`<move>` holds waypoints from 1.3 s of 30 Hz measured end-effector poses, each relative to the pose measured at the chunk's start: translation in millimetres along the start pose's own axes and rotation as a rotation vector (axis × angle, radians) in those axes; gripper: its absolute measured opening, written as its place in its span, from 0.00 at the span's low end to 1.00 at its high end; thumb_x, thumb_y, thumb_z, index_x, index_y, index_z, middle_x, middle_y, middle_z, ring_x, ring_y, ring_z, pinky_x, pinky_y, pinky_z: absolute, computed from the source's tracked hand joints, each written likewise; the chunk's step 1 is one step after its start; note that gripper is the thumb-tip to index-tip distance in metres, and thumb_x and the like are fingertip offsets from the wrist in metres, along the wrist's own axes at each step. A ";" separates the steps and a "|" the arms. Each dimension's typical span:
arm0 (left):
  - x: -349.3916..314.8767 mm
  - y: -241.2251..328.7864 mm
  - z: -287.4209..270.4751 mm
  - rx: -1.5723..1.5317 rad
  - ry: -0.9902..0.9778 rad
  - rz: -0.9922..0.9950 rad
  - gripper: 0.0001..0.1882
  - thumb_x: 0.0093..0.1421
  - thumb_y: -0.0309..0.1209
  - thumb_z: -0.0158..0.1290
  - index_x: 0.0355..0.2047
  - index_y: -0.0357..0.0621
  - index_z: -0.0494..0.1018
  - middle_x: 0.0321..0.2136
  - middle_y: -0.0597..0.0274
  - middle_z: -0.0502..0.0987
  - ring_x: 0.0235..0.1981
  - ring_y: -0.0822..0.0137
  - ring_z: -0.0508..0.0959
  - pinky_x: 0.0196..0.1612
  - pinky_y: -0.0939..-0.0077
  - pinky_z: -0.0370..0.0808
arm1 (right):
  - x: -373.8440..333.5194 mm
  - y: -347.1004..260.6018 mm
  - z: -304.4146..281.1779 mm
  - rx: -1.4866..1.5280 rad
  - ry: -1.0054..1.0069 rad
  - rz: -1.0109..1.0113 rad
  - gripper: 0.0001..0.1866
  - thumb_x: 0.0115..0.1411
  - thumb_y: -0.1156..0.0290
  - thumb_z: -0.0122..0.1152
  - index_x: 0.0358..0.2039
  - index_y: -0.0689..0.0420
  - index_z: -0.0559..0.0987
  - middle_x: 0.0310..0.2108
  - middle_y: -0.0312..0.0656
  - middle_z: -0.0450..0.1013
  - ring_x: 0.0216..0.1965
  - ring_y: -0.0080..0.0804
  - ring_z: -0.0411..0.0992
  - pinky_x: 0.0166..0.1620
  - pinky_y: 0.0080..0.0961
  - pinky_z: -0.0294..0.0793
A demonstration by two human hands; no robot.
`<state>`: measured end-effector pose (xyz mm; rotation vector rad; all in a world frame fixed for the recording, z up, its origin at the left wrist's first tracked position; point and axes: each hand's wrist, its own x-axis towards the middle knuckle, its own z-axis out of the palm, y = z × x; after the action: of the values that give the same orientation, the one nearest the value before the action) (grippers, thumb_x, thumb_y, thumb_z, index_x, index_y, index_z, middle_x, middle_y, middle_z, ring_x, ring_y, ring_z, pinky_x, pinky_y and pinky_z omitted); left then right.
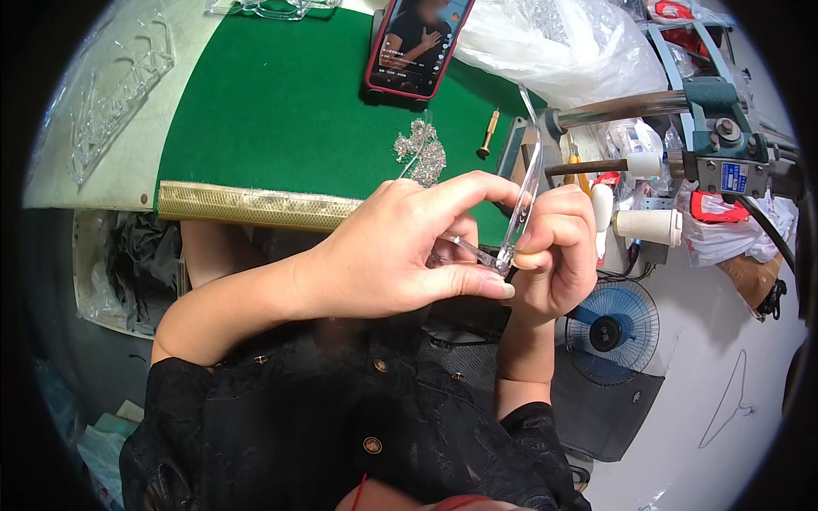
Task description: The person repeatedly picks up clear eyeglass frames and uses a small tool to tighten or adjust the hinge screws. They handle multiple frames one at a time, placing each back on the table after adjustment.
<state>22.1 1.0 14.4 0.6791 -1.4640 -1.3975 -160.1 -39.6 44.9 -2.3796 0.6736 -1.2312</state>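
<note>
A clear plastic eyeglass frame (534,162) is held in front of my chest, over the near edge of the green work mat (264,102). One temple stands up from it, toward the far side. My left hand (375,247) is closed around the front part, thumb near the hinge and index finger against the temple. Curled fingers of my right hand (561,247) pinch the same hinge corner from the right; whether a tiny part sits between them is hidden. Beyond my hands lies a pile of small shiny metal parts (429,160). A small yellow-handled screwdriver (489,134) lies right of it.
A red-cased phone (415,47) stands at the mat's far side. Metal bench equipment (720,128) and a white cup (649,226) are at the right. Clear frames (128,94) lie far left, plastic bags (554,43) at the back. A fan (607,332) stands low right.
</note>
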 end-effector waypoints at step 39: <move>3.4 0.4 1.2 -0.072 -0.011 0.002 0.33 0.51 0.23 0.63 0.56 0.37 0.63 0.18 0.65 0.74 0.22 0.78 0.74 0.34 0.82 0.72 | -4.8 3.2 1.6 0.120 0.086 0.043 0.13 0.47 0.63 0.68 0.21 0.57 0.74 0.23 0.36 0.68 0.26 0.28 0.66 0.32 0.22 0.65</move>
<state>19.9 -1.4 15.8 0.6254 -1.4157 -1.4479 -161.9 -39.3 39.2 -2.2153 0.6541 -1.3234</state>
